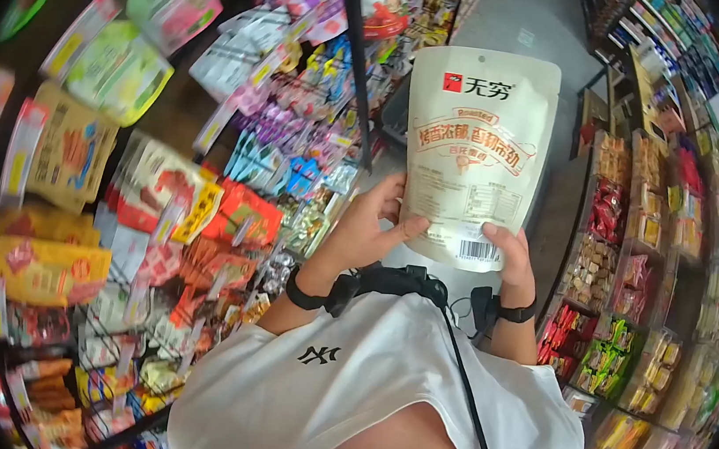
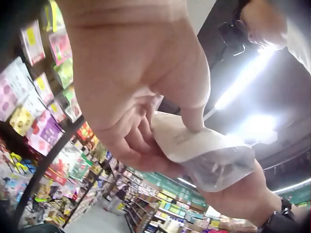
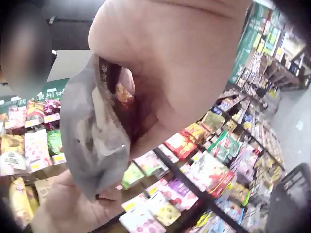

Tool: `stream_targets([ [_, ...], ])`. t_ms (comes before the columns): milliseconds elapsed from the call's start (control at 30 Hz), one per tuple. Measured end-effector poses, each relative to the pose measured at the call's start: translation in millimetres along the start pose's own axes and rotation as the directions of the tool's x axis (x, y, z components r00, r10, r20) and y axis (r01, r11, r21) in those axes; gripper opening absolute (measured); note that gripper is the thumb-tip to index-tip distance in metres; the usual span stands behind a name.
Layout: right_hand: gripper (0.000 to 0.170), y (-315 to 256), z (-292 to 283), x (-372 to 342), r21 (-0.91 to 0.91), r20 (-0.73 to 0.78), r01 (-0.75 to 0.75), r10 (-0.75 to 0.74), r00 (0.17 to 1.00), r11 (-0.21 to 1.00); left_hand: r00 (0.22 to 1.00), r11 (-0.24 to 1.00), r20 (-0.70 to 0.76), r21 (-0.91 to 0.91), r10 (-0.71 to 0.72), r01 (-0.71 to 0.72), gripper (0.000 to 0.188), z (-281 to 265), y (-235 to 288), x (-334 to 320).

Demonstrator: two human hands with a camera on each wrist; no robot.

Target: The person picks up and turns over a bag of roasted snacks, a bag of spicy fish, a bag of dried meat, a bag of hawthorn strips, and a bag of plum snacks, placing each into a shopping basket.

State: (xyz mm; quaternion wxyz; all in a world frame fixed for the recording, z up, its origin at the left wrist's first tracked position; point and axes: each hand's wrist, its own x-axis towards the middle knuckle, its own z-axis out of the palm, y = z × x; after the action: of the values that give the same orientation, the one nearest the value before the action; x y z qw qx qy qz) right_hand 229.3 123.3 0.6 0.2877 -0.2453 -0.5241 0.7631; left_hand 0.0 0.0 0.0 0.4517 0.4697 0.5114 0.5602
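A cream snack pouch (image 1: 477, 163) stands upright in front of the person's chest, its printed side with a nutrition table and barcode facing the head camera. At its lower left edge the left hand (image 1: 374, 226) grips it, thumb across the front and fingers behind. The right hand (image 1: 511, 258) holds the lower right corner, thumb on the front near the barcode; its other fingers are mostly hidden behind the pouch. From below, in the left wrist view, the pouch's grey bottom fold (image 2: 223, 167) shows between both hands. The right wrist view shows this grey bottom (image 3: 95, 141) too.
Racks of hanging snack bags (image 1: 160, 188) line the left side, close to the left arm. Shelves with bins of small wrapped snacks (image 1: 608, 262) run along the right. A grey aisle floor (image 1: 523, 30) stretches ahead, with a dark basket (image 3: 291, 199) seen in the right wrist view.
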Motion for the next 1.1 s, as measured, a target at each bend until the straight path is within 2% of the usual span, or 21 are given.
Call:
stream_targets([
  [67,0.049,-9,2,-10,-0.068,-0.112,0.082,-0.089,0.990,0.994,1.000,0.994,-0.027,-0.105,-0.005,0.003,0.050,9,5,5],
  [100,0.045,7,-8,34,-0.036,-0.155,0.118,-0.122,0.980,0.992,0.998,0.998,-0.012,0.001,-0.070,0.070,0.049,-15,14,48],
  [167,0.037,-2,-41,39,-0.220,-0.232,0.117,-0.168,0.958,0.968,0.995,0.995,0.002,-0.011,-0.097,0.097,0.047,1,12,79],
  [200,0.031,-22,-56,39,-0.256,-0.256,0.120,-0.187,0.948,0.959,0.996,0.993,0.035,-0.074,-0.085,0.088,0.048,17,2,98],
  [300,0.030,-31,-82,49,-0.215,-0.304,0.114,-0.178,0.936,0.970,0.997,0.999,0.073,-0.034,-0.027,0.030,0.045,32,-11,136],
  [433,0.031,-44,-144,69,-0.223,-0.327,0.122,-0.193,0.925,0.967,0.995,0.999,0.089,-0.038,-0.035,0.039,0.046,68,-17,194],
  [533,0.033,-59,-194,74,-0.241,-0.329,0.111,-0.189,0.925,0.964,0.996,1.000,0.090,-0.016,-0.022,0.024,0.047,104,-29,233],
  [700,0.036,-105,-267,86,-0.271,-0.349,0.172,-0.263,0.899,0.947,0.991,0.999,0.134,-0.028,0.026,-0.023,0.047,167,-34,313],
  [800,0.037,-117,-310,84,-0.269,-0.382,0.151,-0.249,0.890,0.951,0.979,1.000,0.205,0.017,-0.008,0.005,0.047,196,-37,351],
  [1100,0.041,-139,-389,101,-0.296,-0.444,0.137,-0.263,0.857,0.945,0.964,0.999,0.263,0.040,-0.026,0.016,0.048,249,-48,429],
])
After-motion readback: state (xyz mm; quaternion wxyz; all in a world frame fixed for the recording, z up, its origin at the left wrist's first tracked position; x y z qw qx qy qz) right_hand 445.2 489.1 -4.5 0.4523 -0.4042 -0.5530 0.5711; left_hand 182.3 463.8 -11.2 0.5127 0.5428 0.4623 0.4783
